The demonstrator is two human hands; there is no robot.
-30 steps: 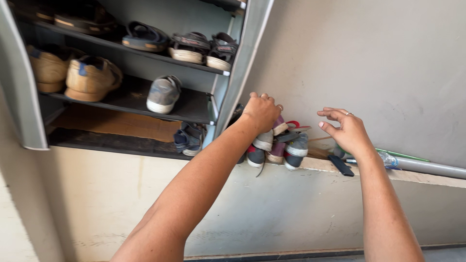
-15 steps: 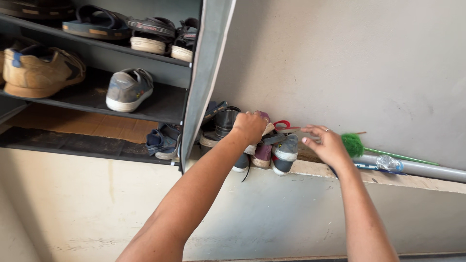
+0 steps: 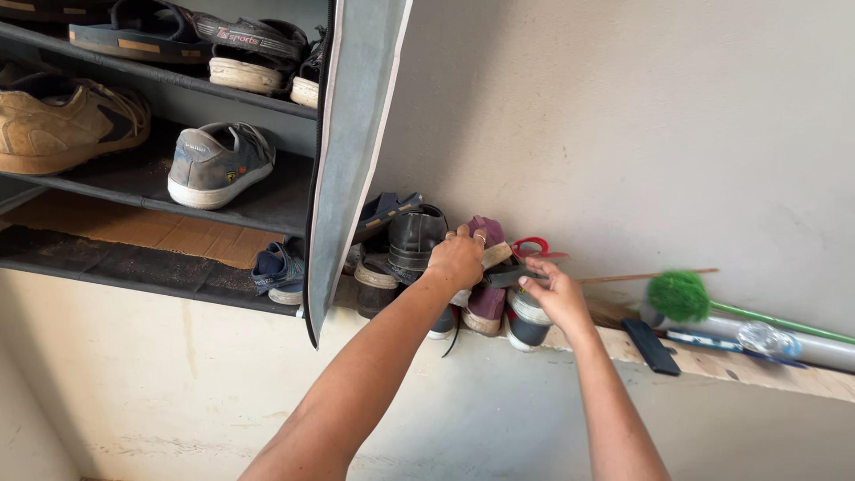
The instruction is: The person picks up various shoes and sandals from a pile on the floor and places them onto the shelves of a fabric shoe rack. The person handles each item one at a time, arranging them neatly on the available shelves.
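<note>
Two hands in a shoe pile, left hand (image 3: 456, 260) fingers gripping a maroon shoe (image 3: 486, 298), right hand (image 3: 554, 297) fingers gripping a dark strap (image 3: 506, 276).

Red and white logo label on the strap of a sandal (image 3: 252, 37), top shelf (image 3: 178, 82)
</note>
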